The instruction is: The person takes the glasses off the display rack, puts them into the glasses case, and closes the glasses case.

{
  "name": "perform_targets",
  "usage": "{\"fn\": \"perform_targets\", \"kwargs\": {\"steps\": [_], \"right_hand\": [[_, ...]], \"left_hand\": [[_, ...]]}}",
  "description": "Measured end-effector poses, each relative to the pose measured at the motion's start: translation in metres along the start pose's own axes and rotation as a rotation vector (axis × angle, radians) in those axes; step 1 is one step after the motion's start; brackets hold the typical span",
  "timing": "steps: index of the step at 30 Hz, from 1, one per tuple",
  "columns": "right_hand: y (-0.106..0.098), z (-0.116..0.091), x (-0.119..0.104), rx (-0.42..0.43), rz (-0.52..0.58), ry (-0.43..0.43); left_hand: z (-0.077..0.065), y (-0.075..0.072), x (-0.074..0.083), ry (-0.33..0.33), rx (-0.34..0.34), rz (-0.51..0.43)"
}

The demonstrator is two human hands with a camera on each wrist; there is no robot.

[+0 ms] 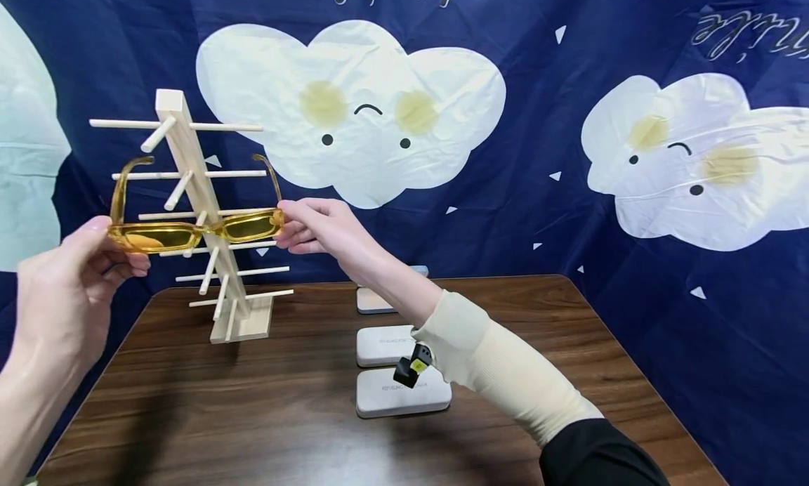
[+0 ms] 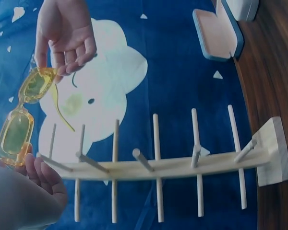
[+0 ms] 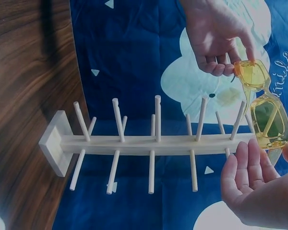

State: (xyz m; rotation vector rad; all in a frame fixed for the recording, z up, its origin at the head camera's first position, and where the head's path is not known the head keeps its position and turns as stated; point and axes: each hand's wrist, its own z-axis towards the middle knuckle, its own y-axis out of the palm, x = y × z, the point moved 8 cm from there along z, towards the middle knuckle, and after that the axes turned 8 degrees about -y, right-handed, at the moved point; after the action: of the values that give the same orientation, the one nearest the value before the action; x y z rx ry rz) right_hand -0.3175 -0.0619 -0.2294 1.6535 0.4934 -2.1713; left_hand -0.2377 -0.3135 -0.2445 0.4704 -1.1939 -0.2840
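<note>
Pinching translucent yellow, rectangular-framed glasses (image 1: 180,237) at opposite ends, the left hand (image 1: 69,282) and right hand (image 1: 329,233) held them before the pale wooden pegged stand (image 1: 194,156), toward nine o'clock in the head view, apparently a positioning step whose next move called for level alignment.

Glasses (image 1: 211,230): yellow translucent plastic, glossy. Table (image 1: 284,402): dark wood grain, shows soft sheen. Rack (image 1: 197,170), near table's far left corner: pale matt wood. White cases (image 1: 404,396): smooth. Backdrop (image 1: 537,156): creased cloth.
</note>
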Motion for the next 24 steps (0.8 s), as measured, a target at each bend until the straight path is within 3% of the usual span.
{"fn": "perform_targets", "kwargs": {"steps": [3, 13, 24], "right_hand": [[-0.007, -0.001, 0.002, 0.014, -0.002, -0.004], [-0.040, -0.010, 0.003, 0.068, -0.035, -0.030], [-0.078, -0.024, 0.017, 0.156, -0.090, -0.034]], "left_hand": [[0.005, 0.004, -0.006, -0.005, -0.027, -0.049], [0.018, 0.027, -0.026, -0.027, -0.065, 0.029], [0.030, 0.054, -0.055, -0.084, -0.102, 0.255]]}}
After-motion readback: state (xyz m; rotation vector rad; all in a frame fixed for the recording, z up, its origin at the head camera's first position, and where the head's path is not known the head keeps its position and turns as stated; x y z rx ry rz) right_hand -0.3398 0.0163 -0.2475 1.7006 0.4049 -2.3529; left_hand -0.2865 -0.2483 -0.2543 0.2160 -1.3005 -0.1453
